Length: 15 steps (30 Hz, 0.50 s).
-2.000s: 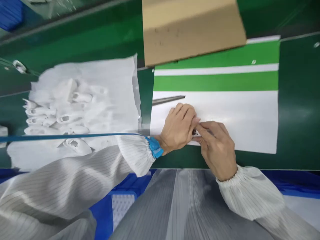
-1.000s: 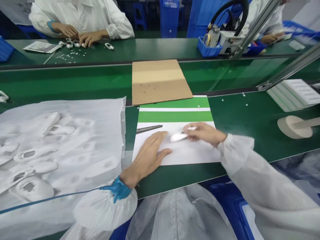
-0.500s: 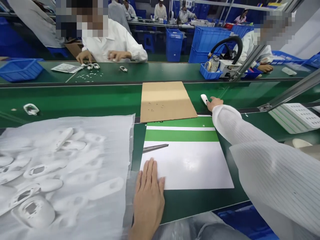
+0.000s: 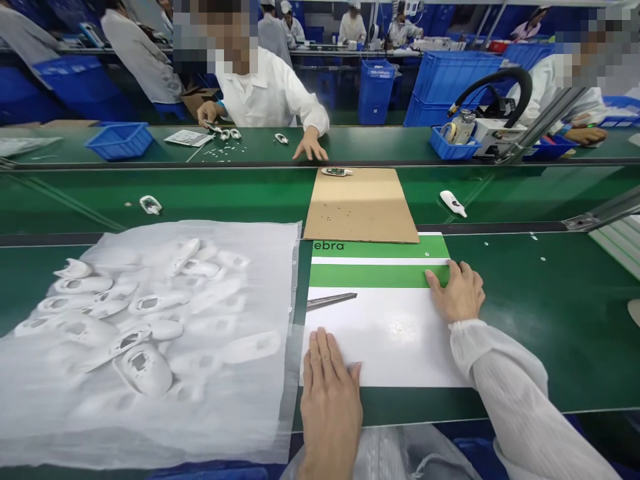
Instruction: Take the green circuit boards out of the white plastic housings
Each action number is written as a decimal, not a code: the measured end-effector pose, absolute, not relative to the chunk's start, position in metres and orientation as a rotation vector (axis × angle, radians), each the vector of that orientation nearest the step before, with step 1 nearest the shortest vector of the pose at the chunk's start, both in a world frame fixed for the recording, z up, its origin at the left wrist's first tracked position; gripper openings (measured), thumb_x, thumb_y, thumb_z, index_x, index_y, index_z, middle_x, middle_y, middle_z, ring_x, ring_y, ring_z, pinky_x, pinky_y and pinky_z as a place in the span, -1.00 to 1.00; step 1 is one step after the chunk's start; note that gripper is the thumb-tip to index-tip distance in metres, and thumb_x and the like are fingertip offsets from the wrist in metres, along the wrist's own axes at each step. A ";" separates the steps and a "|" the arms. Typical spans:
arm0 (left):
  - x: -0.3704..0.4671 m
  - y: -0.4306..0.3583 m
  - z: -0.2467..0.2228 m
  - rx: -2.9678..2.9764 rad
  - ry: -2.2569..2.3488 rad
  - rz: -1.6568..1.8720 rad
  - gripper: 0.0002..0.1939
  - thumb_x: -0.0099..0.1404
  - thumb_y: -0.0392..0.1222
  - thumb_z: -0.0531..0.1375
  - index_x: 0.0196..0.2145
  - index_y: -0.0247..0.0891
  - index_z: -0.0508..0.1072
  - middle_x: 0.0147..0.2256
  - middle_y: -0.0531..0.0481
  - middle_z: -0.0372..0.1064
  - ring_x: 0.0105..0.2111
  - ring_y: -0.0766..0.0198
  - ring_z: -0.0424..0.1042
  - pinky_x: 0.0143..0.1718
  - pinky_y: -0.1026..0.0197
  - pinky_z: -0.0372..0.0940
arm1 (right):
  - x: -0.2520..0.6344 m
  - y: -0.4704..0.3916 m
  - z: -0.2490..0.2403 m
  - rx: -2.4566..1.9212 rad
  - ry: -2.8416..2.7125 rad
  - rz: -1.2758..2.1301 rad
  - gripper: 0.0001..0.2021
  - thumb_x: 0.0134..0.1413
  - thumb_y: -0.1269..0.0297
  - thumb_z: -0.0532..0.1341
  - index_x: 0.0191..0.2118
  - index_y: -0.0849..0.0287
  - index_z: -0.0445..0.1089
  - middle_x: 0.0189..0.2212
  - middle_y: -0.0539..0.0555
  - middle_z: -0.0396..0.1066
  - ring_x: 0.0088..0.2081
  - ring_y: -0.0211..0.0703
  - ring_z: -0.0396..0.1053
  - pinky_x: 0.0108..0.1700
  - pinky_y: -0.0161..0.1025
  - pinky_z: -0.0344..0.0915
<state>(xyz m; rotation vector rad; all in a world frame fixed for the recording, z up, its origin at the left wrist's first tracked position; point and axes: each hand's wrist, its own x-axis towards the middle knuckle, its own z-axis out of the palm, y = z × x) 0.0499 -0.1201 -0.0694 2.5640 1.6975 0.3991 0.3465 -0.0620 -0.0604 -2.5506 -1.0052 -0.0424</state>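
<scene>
My left hand lies flat, fingers stretched out, on the lower left of a white and green board. At the board's upper right edge rests my right hand, thumb apart from the bent fingers and nothing in it. Between the hands, near the left edge, lie metal tweezers. Beyond the board, a cardboard sheet carries a small white casing with a circuit board at its far edge. A white handheld casing sits alone on the green belt.
On my left, a translucent sheet has several white plastic shells on and under it. Another shell is on the belt. A co-worker's hand hovers behind the cardboard. Blue bins stand across the belt.
My right hand has let go of the white casing on the belt and drawn back to the board. A casing with a circuit board now lies on the cardboard. The co-worker's hand has reached forward.
</scene>
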 end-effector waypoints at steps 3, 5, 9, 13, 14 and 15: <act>0.047 -0.111 -0.059 2.566 1.611 0.290 -0.39 0.43 0.01 -0.02 0.21 -0.58 0.28 0.26 -0.54 0.09 0.28 -0.29 0.11 0.15 -0.27 0.30 | 0.349 -0.071 -0.087 -2.321 -1.126 -0.170 -0.37 0.19 -0.10 0.03 0.19 0.28 0.30 0.23 0.35 0.17 0.26 0.30 0.02 0.21 0.22 0.09; 0.045 -0.088 -0.038 2.584 1.473 0.226 -0.50 0.42 -0.02 0.01 0.12 -0.44 0.40 0.19 -0.42 0.26 0.21 -0.24 0.26 0.09 -0.25 0.35 | 0.350 -0.066 -0.090 -2.239 -1.147 -0.195 -0.39 0.19 -0.07 0.04 0.17 0.30 0.32 0.17 0.34 0.25 0.22 0.24 0.08 0.21 0.17 0.11; 0.044 0.001 0.017 2.587 1.126 0.279 -0.62 0.43 -0.07 0.03 0.08 -0.25 0.44 0.13 -0.16 0.39 0.10 0.00 0.41 0.10 -0.05 0.37 | 0.337 -0.063 -0.075 -2.195 -1.147 -0.331 -0.41 0.22 -0.02 0.05 0.20 0.31 0.28 0.21 0.37 0.19 0.24 0.27 0.06 0.20 0.24 0.09; 0.054 0.122 0.040 2.645 1.290 0.182 -0.69 0.43 -0.17 0.03 -0.03 -0.27 0.49 -0.04 -0.12 0.52 -0.02 0.05 0.48 0.04 0.08 0.36 | 0.310 -0.061 -0.069 -1.989 -1.426 -0.230 -0.51 0.27 0.04 0.08 0.21 0.17 0.27 0.19 0.23 0.28 0.21 0.12 0.18 0.20 0.11 0.16; 0.060 0.152 0.038 2.661 1.329 0.157 -0.72 0.42 -0.20 0.05 -0.07 -0.30 0.51 -0.08 -0.15 0.52 -0.03 0.02 0.48 0.03 0.05 0.35 | 0.305 -0.057 -0.071 -1.961 -1.446 -0.196 -0.54 0.28 0.06 0.07 0.20 0.15 0.29 0.16 0.20 0.31 0.18 0.09 0.23 0.18 0.09 0.19; 0.067 0.179 0.034 2.676 1.355 0.136 -0.74 0.40 -0.24 0.07 -0.11 -0.33 0.52 -0.10 -0.19 0.52 -0.04 -0.01 0.48 0.03 0.02 0.33 | 0.301 -0.052 -0.073 -1.960 -1.429 -0.182 -0.56 0.28 0.06 0.07 0.18 0.14 0.30 0.15 0.20 0.33 0.16 0.09 0.25 0.16 0.08 0.21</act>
